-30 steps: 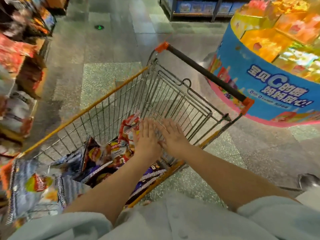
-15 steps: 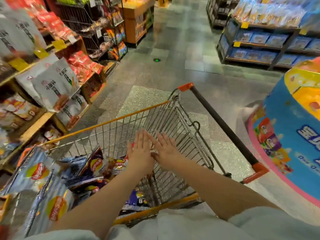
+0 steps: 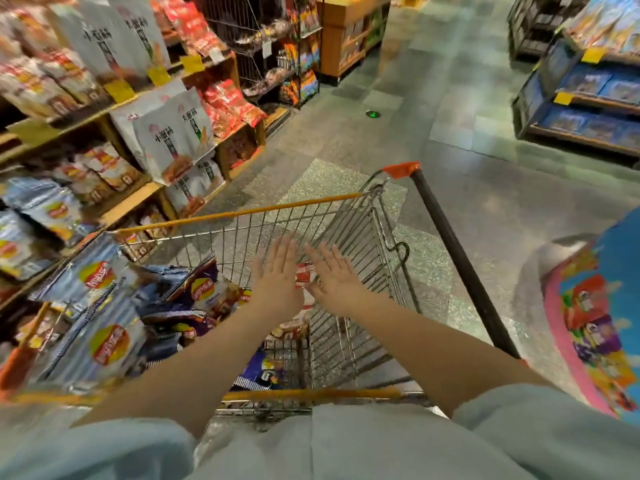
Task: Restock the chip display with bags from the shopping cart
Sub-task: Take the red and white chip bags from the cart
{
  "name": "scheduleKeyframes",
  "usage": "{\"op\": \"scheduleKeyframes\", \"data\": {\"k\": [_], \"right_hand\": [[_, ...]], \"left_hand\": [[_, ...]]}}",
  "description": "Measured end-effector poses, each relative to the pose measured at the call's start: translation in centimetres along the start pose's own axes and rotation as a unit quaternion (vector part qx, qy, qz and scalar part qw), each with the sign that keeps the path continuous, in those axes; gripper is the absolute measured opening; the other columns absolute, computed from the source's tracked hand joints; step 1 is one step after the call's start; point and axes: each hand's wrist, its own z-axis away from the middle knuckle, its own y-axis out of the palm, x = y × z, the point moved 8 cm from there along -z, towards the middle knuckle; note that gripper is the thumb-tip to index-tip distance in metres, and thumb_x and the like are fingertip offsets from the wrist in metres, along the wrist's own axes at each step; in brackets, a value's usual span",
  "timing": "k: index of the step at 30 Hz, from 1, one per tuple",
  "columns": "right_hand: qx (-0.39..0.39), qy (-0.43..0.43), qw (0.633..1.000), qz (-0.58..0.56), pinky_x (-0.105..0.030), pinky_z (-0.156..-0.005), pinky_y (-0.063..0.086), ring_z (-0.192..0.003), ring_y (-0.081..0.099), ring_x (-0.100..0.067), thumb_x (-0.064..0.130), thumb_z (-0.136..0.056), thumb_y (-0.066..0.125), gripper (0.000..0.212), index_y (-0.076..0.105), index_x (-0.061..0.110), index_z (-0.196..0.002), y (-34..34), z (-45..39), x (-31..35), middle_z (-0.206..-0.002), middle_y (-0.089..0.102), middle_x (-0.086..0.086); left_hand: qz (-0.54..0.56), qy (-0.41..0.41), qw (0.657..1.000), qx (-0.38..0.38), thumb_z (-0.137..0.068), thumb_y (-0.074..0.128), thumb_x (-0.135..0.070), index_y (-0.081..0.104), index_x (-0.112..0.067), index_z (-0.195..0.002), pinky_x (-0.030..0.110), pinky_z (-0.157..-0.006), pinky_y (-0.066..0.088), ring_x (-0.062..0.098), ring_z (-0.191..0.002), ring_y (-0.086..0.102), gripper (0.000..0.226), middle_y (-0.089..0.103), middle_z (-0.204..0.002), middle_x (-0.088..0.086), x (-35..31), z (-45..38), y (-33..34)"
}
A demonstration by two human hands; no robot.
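Nearest the camera, two bare forearms reach out from pale sleeves over the near rim of the shopping cart [image 3: 311, 394]. The left hand [image 3: 277, 277] and the right hand [image 3: 334, 280] hover side by side above the basket, palms down, fingers straight and a little spread, holding nothing. Between them shows the striped red-and-white top edge of a chip bag [image 3: 304, 275]; whether either hand touches it cannot be told.

The other chip bags [image 3: 204, 289] lie heaped in the left part of the cart, blue, purple and red ones overlapping. The right part, by the wire seat flap, looks bare.

To do the pick well, the person would likely lower both hands onto one bag, grip it by the edges rather than squeeze the air-filled middle, and lift it clear of the wires before turning left.

Farther off, the chip display [image 3: 45, 216] stands just beside the cart's left side, its blue bags leaning forward.
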Motion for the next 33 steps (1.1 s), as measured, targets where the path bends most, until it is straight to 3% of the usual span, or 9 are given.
{"op": "scheduleKeyframes", "data": {"k": [10, 20, 26, 33], "right_hand": [[0.084, -0.013, 0.996, 0.006, -0.043, -0.117, -0.010, -0.146, -0.018, -0.024, 0.055, -0.097, 0.036, 0.077, -0.021, 0.038, -0.147, 7.7, -1.4, -1.4, -0.160, -0.017, -0.005], [0.112, 0.073, 0.990, -0.054, -0.043, -0.117, -0.004, -0.147, -0.016, -0.025, 0.061, -0.091, 0.046, 0.090, -0.021, 0.038, -0.147, 13.7, -7.3, -4.3, -0.160, -0.019, -0.005], [0.124, 0.111, 0.982, -0.089, -0.046, -0.119, 0.002, -0.147, -0.012, -0.030, 0.063, -0.086, 0.053, 0.100, -0.023, 0.038, -0.146, 19.4, -11.7, -5.9, -0.159, -0.019, -0.010], [0.154, 0.115, 0.977, -0.093, -0.043, -0.119, -0.004, -0.145, -0.021, -0.028, 0.058, -0.086, 0.058, 0.106, -0.028, 0.038, -0.144, 27.3, -12.7, -7.5, -0.156, -0.027, -0.010]], "left_hand": [[-0.018, -0.068, 0.996, 0.062, -0.097, 0.042, -0.045, -0.026, -0.012, -0.148, 0.053, -0.117, -0.009, 0.024, -0.144, -0.028, 0.091, -0.031, -0.156, 0.006, 4.5, 0.6, 7.8], [-0.053, -0.058, 0.990, 0.116, -0.095, 0.043, -0.043, -0.024, -0.018, -0.150, 0.053, -0.116, -0.008, 0.029, -0.145, -0.024, 0.089, -0.026, -0.158, 0.009, 8.1, -4.1, 15.4], [-0.043, -0.057, 0.987, 0.142, -0.091, 0.052, -0.048, -0.020, -0.033, -0.151, 0.055, -0.116, -0.006, 0.037, -0.144, -0.024, 0.095, -0.028, -0.156, 0.017, 9.7, -8.0, 20.1], [-0.077, -0.055, 0.974, 0.205, -0.092, 0.055, -0.048, -0.030, -0.039, -0.144, 0.056, -0.118, -0.002, 0.043, -0.142, -0.024, 0.100, -0.031, -0.153, 0.023, 12.0, -9.9, 26.3]]}}
